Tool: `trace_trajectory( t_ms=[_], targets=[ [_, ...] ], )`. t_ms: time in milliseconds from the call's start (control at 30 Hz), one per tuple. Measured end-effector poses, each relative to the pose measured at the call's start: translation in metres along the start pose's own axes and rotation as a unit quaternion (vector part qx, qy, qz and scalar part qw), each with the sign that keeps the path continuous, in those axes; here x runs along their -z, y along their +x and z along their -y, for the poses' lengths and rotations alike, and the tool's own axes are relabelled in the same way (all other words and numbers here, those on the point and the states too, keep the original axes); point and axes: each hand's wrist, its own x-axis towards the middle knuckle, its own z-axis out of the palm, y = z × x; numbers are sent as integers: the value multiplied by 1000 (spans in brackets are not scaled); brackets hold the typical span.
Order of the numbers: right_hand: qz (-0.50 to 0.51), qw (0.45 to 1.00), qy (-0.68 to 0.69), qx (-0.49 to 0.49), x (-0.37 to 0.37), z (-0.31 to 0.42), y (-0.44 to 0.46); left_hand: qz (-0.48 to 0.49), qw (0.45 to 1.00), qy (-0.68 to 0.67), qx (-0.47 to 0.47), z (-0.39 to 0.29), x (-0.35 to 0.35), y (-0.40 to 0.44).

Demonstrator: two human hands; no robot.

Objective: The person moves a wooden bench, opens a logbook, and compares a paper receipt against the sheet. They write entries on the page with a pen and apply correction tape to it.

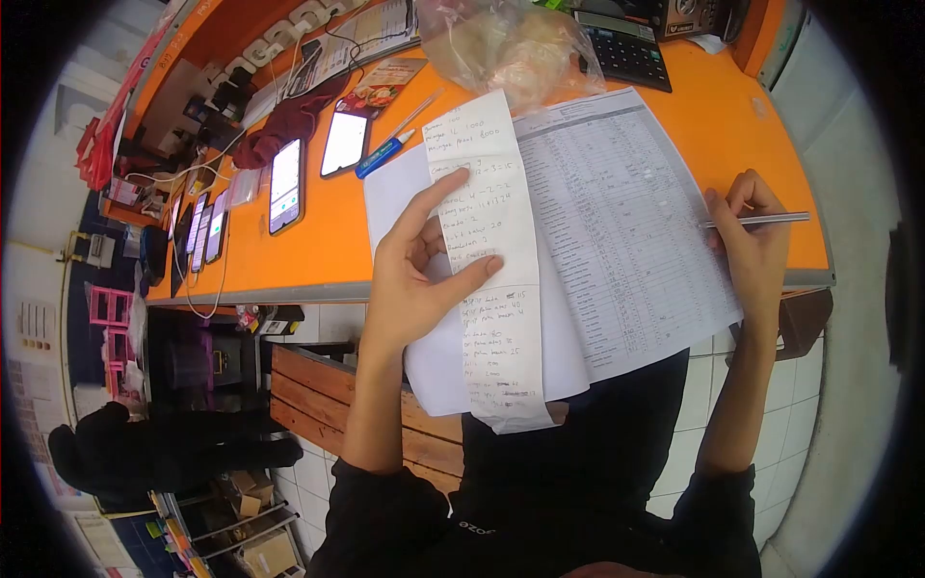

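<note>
A long handwritten paper strip (pixel 515 270) lies under the left hand's (pixel 414 270) thumb and index finger, which rest spread apart on its face; the other fingers curl in at its left edge, and how much of them grips from behind I cannot tell. The strip looks feather-light, limp and creased, likely to curl or tear if tugged; a flat pinch at the side edges, clear of the writing, should suit it best. Its lower end bends over below the thumb. Right of those fingertips spreads a printed sheet (pixel 626 222), with plain white paper (pixel 448 380) below the left wrist side. The right hand's (pixel 723 217) fingers close snugly round a slim pen (pixel 776 219), its point by the sheet's right edge. Beyond the left index finger sit a blue marker (pixel 385 154), a lit phone (pixel 345 142) and, farther up, a plastic bag (pixel 511 58) beside a calculator (pixel 626 53).
</note>
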Motion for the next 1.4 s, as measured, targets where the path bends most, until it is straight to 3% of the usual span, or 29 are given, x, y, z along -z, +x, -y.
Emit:
trace_trajectory(
  t_ms=[133,267,333,567,733,1400],
  targets=[
    [-18,998,-8,-66,-1,12,-1,-3,999,-23,22,-1,0,0],
    [-24,997,-8,-71,-1,10,0,2,1000,-8,1,-1,-2,0],
    [-13,1000,21,-3,-2,5,1,-1,1000,-21,8,0,-1,0],
    [9,999,-4,-41,3,11,0,-7,999,-44,8,0,-6,-1],
    [14,1000,17,15,6,0,-3,-19,999,-19,28,-2,-6,-3],
    [53,998,-40,16,7,-2,-2,-33,999,32,-18,3,-9,-1]
  ],
)
